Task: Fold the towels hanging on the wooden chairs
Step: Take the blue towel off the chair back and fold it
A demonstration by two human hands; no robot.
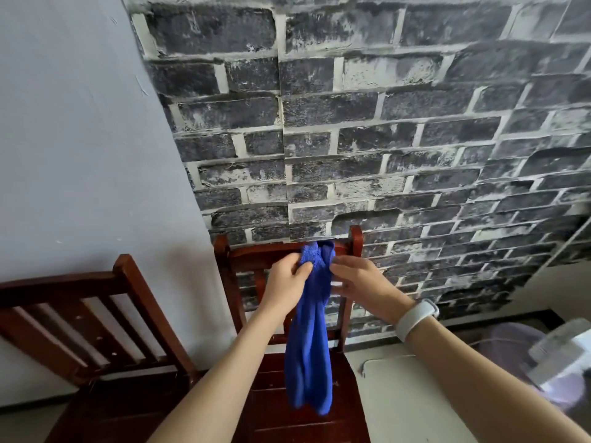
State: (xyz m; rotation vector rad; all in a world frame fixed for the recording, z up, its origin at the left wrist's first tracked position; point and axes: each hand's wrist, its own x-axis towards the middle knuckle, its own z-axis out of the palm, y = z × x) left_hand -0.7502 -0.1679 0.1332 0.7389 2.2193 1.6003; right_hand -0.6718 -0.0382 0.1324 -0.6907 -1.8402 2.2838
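A blue towel point(309, 346) hangs bunched over the top rail of a dark red wooden chair point(252, 255) that stands against the brick-pattern wall. The cloth drops in a narrow rope down to the chair seat. My left hand point(286, 278) pinches the towel's upper left edge just below the rail. My right hand point(355, 278), with a white watch on the wrist, grips the cloth from the right at the same height. The towel's far side behind the rail is hidden.
A second wooden chair point(80, 314) stands to the left with nothing on its slatted back. A white table surface point(393, 394) lies right of the seat. At the far right stands a white fan point(556, 356) on the floor.
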